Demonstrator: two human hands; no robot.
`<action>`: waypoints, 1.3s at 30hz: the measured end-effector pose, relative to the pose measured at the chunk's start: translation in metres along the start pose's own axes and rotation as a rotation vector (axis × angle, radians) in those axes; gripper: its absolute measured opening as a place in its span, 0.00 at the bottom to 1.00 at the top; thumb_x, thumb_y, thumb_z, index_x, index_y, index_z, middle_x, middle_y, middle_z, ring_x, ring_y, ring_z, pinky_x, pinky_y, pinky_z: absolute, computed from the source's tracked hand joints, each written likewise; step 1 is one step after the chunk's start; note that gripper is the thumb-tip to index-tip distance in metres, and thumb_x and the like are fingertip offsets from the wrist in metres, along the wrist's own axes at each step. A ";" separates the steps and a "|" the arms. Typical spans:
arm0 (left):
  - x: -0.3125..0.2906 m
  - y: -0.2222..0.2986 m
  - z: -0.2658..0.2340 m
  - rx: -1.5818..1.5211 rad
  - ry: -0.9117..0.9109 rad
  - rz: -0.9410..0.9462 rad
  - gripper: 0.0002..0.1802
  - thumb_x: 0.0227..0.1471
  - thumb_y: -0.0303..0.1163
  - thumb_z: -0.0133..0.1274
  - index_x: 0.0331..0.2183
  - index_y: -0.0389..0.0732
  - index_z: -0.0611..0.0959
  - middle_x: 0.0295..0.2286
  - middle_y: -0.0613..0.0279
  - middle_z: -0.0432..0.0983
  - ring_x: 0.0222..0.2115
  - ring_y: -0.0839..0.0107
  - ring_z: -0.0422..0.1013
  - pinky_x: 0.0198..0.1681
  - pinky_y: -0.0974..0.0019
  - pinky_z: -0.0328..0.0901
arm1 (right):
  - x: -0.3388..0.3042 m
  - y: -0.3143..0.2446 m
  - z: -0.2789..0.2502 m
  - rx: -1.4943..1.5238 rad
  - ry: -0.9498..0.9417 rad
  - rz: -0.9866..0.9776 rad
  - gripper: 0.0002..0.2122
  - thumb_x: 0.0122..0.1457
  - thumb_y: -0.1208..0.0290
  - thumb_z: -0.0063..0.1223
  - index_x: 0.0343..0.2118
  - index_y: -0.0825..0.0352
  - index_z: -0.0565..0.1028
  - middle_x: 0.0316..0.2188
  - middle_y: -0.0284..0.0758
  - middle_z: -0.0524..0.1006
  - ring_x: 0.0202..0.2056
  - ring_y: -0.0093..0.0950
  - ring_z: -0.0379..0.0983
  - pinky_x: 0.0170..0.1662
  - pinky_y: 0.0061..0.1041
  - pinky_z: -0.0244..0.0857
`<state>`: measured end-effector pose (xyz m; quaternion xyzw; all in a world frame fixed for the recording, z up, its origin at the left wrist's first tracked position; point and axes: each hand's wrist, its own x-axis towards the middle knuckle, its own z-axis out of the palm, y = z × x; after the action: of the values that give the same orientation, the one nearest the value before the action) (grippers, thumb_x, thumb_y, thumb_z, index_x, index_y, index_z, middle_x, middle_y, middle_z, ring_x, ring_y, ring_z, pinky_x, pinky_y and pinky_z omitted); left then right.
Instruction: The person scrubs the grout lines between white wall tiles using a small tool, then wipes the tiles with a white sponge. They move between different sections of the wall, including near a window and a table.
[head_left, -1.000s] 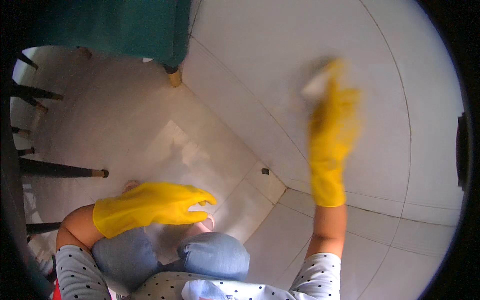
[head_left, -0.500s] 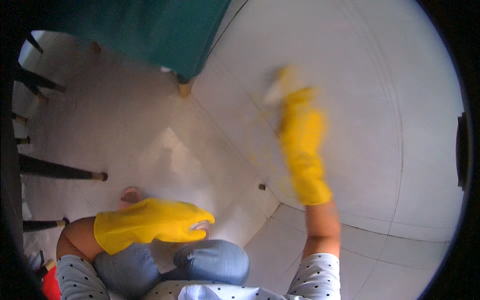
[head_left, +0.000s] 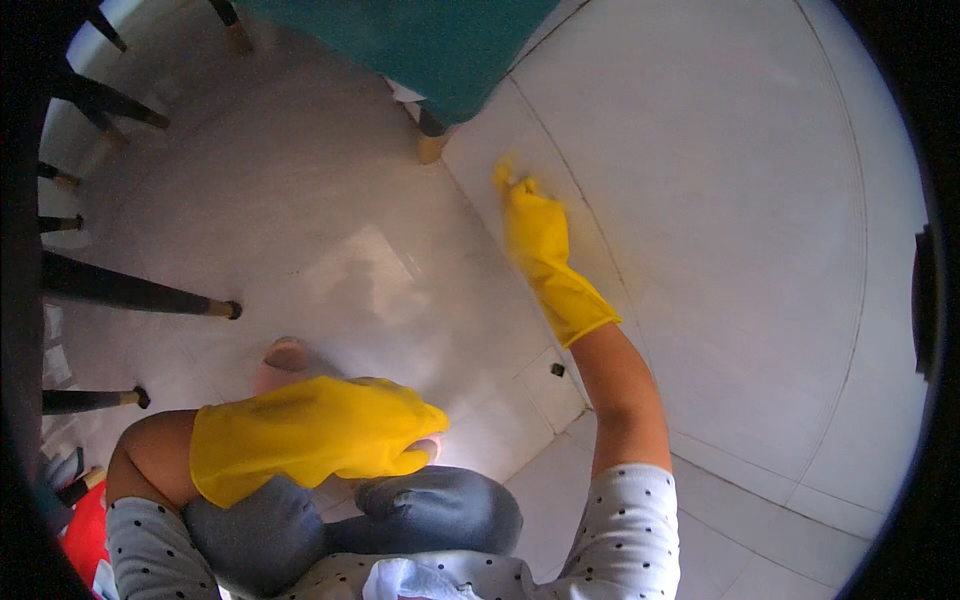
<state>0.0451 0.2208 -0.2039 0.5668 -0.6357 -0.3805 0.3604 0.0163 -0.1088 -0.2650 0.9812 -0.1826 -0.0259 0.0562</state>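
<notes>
My right hand (head_left: 535, 225), in a yellow rubber glove, reaches forward to the foot of the pale tiled wall (head_left: 720, 200). Its fingertips are blurred and bent against the surface, and whatever lies under them is hidden. My left hand (head_left: 330, 435) wears a matching glove and hovers above my knees with its fingers curled. Past its thumb and fingertips shows a small pinkish-white patch (head_left: 432, 447); I cannot tell whether it is held or lies behind the hand.
A teal cover (head_left: 430, 50) hangs over furniture with a wooden-tipped leg (head_left: 430, 148) by the wall. Dark chair legs (head_left: 140, 285) stand at the left. On the glossy floor (head_left: 330, 200) are a pink slipper (head_left: 285, 358) and a small dark square (head_left: 557, 370) near the corner. Something red (head_left: 85, 535) sits lower left.
My right hand has gone down the wall and leftward to its base; the white thing glimpsed at its fingers is out of sight. My left hand stays curled over my knees. The view has shifted slightly.
</notes>
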 end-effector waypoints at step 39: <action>-0.035 0.015 -0.022 0.001 0.125 -0.113 0.22 0.50 0.40 0.59 0.48 0.47 0.78 0.38 0.61 0.78 0.39 0.61 0.75 0.42 0.62 0.69 | 0.012 0.016 0.044 -0.040 0.052 -0.218 0.09 0.60 0.71 0.45 0.40 0.59 0.76 0.34 0.41 0.79 0.33 0.40 0.78 0.36 0.37 0.73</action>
<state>0.0615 0.2549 -0.1814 0.6244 -0.5791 -0.3640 0.3770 0.0184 -0.1326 -0.3070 0.9943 -0.0727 -0.0102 0.0773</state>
